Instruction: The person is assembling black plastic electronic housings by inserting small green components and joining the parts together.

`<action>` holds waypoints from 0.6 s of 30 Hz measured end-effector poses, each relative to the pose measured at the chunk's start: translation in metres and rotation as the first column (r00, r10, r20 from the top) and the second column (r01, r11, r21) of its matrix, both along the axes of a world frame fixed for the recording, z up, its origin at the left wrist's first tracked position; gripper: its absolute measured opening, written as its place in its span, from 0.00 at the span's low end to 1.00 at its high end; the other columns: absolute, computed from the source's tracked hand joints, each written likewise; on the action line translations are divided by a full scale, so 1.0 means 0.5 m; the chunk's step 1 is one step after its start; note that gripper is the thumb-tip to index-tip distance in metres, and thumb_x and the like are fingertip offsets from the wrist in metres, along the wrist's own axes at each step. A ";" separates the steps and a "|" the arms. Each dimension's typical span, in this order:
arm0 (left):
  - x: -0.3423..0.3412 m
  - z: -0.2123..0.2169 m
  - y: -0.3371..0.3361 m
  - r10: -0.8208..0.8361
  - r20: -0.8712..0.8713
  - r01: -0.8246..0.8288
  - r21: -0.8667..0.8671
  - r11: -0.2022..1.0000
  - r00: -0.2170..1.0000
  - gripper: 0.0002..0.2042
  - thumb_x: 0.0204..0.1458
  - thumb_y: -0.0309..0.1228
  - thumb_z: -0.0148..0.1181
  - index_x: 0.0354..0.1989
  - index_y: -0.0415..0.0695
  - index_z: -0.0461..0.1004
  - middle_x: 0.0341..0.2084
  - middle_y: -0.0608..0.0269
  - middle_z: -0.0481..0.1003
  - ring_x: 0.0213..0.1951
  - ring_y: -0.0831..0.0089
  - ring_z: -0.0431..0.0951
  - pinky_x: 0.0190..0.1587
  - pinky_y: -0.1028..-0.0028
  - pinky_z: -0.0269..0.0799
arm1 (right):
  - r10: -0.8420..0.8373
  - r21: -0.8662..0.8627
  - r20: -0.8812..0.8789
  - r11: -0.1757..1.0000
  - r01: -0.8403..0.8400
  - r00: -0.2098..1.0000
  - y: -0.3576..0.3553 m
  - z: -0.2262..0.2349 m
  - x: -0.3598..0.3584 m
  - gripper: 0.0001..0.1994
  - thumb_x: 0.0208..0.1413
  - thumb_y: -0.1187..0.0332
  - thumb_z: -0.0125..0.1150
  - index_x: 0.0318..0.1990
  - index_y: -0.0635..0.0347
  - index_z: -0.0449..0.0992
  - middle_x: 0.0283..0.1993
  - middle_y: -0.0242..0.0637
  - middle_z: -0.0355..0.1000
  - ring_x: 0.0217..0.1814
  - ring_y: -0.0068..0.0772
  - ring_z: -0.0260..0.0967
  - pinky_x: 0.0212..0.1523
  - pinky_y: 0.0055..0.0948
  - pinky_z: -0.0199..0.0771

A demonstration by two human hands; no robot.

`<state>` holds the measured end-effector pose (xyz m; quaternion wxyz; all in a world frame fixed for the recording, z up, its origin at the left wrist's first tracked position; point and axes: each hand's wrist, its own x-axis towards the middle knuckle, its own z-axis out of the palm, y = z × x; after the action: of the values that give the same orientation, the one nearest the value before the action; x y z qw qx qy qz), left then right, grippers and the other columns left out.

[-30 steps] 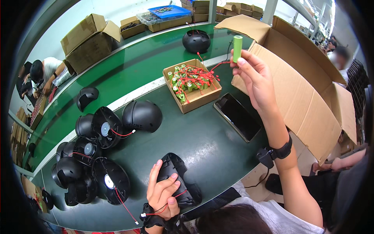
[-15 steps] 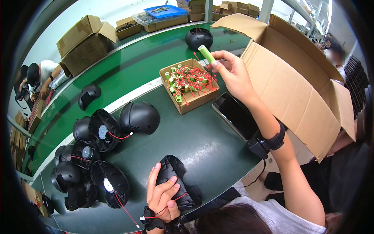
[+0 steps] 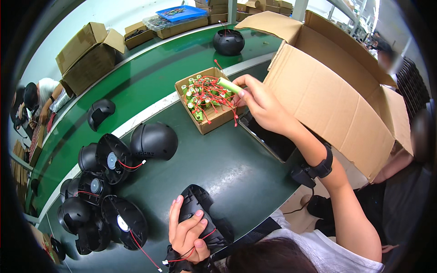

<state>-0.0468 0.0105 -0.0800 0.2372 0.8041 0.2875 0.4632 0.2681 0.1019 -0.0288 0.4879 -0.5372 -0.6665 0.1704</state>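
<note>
Right hand [image 3: 267, 108] pinches green cell [image 3: 231, 86] at its 10 o'clock, long axis 10-to-4, near cardboard tray [image 3: 218, 123]; left hand [image 3: 184, 236], farther off at 7 o'clock, holds black shell [image 3: 199, 196] on worktop [image 3: 195, 166].

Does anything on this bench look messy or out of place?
The red leads look messy: tangled over the green cells in the cardboard box, some reaching past its rim. No spill or damage stands out.

The person's shirt [image 3: 339, 245] is pale and short-sleeved; a black strap [image 3: 326, 164] on the right arm [image 3: 348, 200] bears a boxy black module [image 3: 302, 176] trailing a dark cable [image 3: 312, 196]. The left wristband [image 3: 175, 257], poorly seen, seems black.
</note>
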 end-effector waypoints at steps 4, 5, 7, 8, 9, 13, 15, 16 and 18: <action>0.006 -0.003 -0.007 0.037 0.037 -0.036 -0.031 0.999 0.999 0.26 0.62 0.43 0.42 0.26 0.34 0.79 0.33 0.53 0.78 0.55 0.34 0.70 0.60 0.40 0.58 | 0.016 -0.060 -0.057 0.998 -0.020 0.998 -0.007 -0.030 -0.007 0.07 0.64 0.78 0.42 0.46 0.68 0.65 0.37 0.42 0.66 0.36 0.31 0.68 0.42 0.31 0.71; 0.007 -0.001 -0.009 0.036 0.034 -0.035 -0.030 0.999 0.999 0.26 0.62 0.43 0.42 0.26 0.34 0.79 0.33 0.53 0.78 0.55 0.34 0.70 0.60 0.40 0.58 | 0.020 -0.050 -0.036 0.998 -0.022 0.999 -0.011 -0.035 -0.005 0.07 0.64 0.78 0.42 0.46 0.68 0.65 0.37 0.41 0.66 0.35 0.31 0.68 0.41 0.31 0.71; 0.006 -0.002 -0.009 0.033 0.036 -0.032 -0.036 0.999 0.999 0.26 0.62 0.43 0.42 0.27 0.34 0.79 0.33 0.54 0.78 0.55 0.34 0.70 0.60 0.40 0.58 | 0.014 -0.050 -0.043 0.999 -0.016 0.999 -0.020 -0.040 -0.005 0.07 0.64 0.78 0.42 0.46 0.67 0.65 0.37 0.41 0.66 0.35 0.30 0.68 0.41 0.30 0.72; 0.003 -0.001 -0.007 0.033 0.036 -0.032 -0.036 0.999 0.999 0.26 0.62 0.43 0.42 0.27 0.34 0.79 0.33 0.54 0.78 0.55 0.34 0.70 0.60 0.40 0.58 | 0.029 -0.120 -0.045 0.992 -0.034 0.999 -0.029 -0.036 -0.003 0.09 0.66 0.76 0.40 0.49 0.67 0.64 0.40 0.40 0.65 0.39 0.27 0.68 0.43 0.29 0.74; -0.001 0.002 -0.003 0.005 -0.005 -0.005 0.000 1.000 1.000 0.25 0.64 0.42 0.39 0.28 0.35 0.77 0.34 0.52 0.77 0.56 0.32 0.69 0.57 0.46 0.63 | 0.043 -0.190 -0.048 0.980 -0.052 0.998 -0.036 -0.031 -0.003 0.11 0.68 0.74 0.38 0.52 0.67 0.64 0.42 0.39 0.65 0.43 0.24 0.68 0.45 0.28 0.76; -0.003 0.000 -0.007 0.008 0.009 -0.008 -0.034 0.999 1.000 0.25 0.63 0.43 0.41 0.28 0.35 0.79 0.36 0.54 0.78 0.56 0.34 0.69 0.60 0.40 0.58 | 0.136 -0.228 -0.361 0.946 -0.229 0.923 -0.067 -0.017 -0.026 0.09 0.64 0.77 0.44 0.49 0.69 0.65 0.40 0.39 0.67 0.40 0.25 0.69 0.43 0.26 0.73; -0.005 0.005 0.000 -0.010 -0.018 0.010 -0.013 1.000 1.000 0.25 0.64 0.42 0.38 0.28 0.35 0.77 0.36 0.52 0.77 0.56 0.32 0.68 0.59 0.44 0.61 | 0.209 -0.063 -0.192 0.972 -0.224 0.959 -0.090 -0.009 -0.036 0.10 0.62 0.76 0.47 0.49 0.68 0.68 0.41 0.40 0.69 0.42 0.29 0.70 0.45 0.29 0.72; -0.009 0.006 0.002 -0.028 -0.048 0.028 0.006 1.000 0.998 0.25 0.65 0.42 0.36 0.28 0.35 0.75 0.35 0.50 0.77 0.57 0.30 0.67 0.57 0.48 0.65 | 0.220 0.037 0.131 0.973 -0.226 0.967 -0.105 0.014 -0.046 0.09 0.58 0.76 0.53 0.45 0.67 0.72 0.40 0.42 0.70 0.43 0.37 0.71 0.47 0.32 0.71; -0.013 0.005 -0.002 0.008 -0.037 -0.009 -0.031 0.999 0.999 0.26 0.66 0.42 0.36 0.28 0.35 0.75 0.35 0.50 0.77 0.57 0.31 0.67 0.58 0.47 0.64 | 0.238 0.083 0.335 0.956 -0.280 0.912 -0.130 0.027 -0.082 0.11 0.49 0.74 0.63 0.42 0.61 0.76 0.39 0.37 0.72 0.47 0.42 0.69 0.53 0.42 0.67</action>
<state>-0.0532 0.0097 -0.0775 0.2423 0.8074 0.3024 0.4450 0.2272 0.0370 -0.0155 0.3797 -0.4318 -0.8120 0.1002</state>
